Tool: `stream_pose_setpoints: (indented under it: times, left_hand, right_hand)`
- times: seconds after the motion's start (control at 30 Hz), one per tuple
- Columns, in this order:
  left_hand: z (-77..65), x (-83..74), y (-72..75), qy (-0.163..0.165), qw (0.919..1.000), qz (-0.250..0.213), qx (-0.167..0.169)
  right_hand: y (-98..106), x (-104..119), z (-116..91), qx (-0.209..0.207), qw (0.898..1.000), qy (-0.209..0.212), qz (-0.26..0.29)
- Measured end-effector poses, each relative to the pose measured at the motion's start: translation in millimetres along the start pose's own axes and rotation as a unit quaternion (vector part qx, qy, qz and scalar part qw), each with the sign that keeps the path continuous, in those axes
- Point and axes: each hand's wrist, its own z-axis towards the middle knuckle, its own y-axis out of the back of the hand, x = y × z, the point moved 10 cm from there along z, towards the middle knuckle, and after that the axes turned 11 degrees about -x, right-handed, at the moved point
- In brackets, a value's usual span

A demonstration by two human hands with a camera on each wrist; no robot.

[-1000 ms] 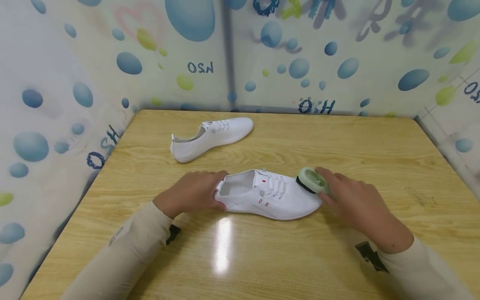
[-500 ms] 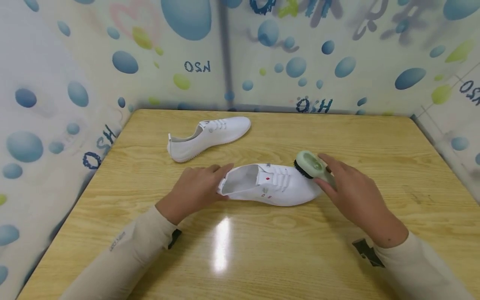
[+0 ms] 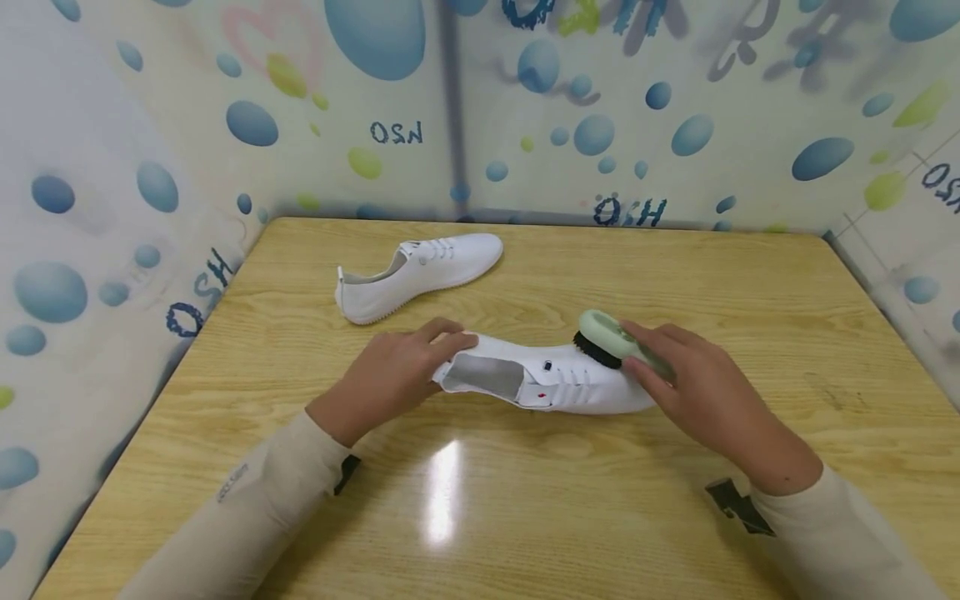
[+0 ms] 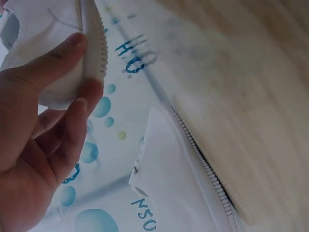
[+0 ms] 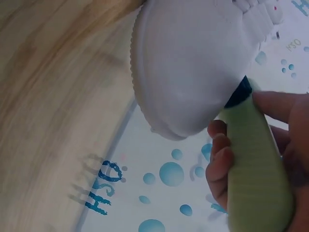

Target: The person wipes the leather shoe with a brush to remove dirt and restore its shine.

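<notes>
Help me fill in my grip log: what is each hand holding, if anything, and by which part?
The left hand holds the nearer white shoe by its heel; the right hand holds the green brush by its handle.

On my feed I see a wooden worktop (image 3: 570, 517) with a streak of glare (image 3: 442, 492), a lone white shoe (image 3: 420, 279) near its back edge, and pale walls (image 3: 491, 112) printed with blue spots (image 3: 594, 135) and lettering (image 3: 396, 132).

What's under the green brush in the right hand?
Under the brush are its black bristles, against the held white shoe near the laces. The patch of shoe beneath the bristles is covered.
</notes>
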Motion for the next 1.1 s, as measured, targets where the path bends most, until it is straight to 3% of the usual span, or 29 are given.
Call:
stream_pose_setpoints:
  times: [0.13,0.27,0.53,0.67,0.87,0.93,1.0,1.1]
  left_hand:
    - [-1.6,3.0,-2.0,0.0,0.9994,-0.03,0.02]
    - [-3.8,6.9,-6.1,0.02,0.9962,-0.068,0.051]
    - [-12.3,14.1,-12.5,0.064,0.9802,-0.15,0.113]
    - [-17.9,19.8,-15.1,0.096,0.963,-0.207,0.144]
    - [-23.7,21.9,-18.8,0.131,0.9193,-0.319,0.189]
    - [-24.2,22.9,-19.4,0.146,0.9085,-0.339,0.197]
    - [-24.1,24.7,-20.2,0.161,0.903,-0.345,0.199]
    - [-21.8,27.3,-20.7,0.169,0.9106,-0.328,0.186]
  right_hand:
    - [4,5,-1,-0.007,0.999,0.032,-0.002]
    - [8,10,-3,-0.013,0.998,0.056,0.006]
    - [11,22,-7,-0.014,0.995,0.096,0.017]
    - [12,26,-8,-0.015,0.994,0.104,0.023]
    - [9,31,-11,0.003,0.995,0.101,0.027]
    - [9,34,-12,0.005,0.994,0.103,0.021]
    - [10,37,-13,0.002,0.994,0.111,0.015]
    - [13,41,-15,-0.007,0.992,0.127,0.006]
